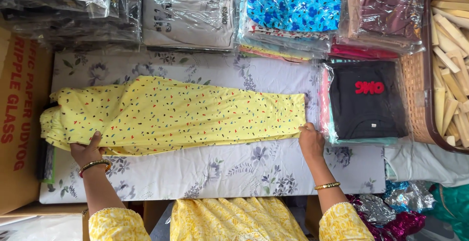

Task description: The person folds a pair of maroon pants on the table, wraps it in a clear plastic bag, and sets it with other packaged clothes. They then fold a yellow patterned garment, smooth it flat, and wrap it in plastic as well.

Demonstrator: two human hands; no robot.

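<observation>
A folded yellow speckled garment lies lengthwise across the floral-covered table. The left hand pinches its bunched lower-left edge, while the right hand grips the lower-right corner. Just beside the right hand lies a bagged black shirt; a basket of wooden sticks stands further right.

I count one yellow printed garment under my two hands, one black shirt pack at three o'clock, one basket.
</observation>
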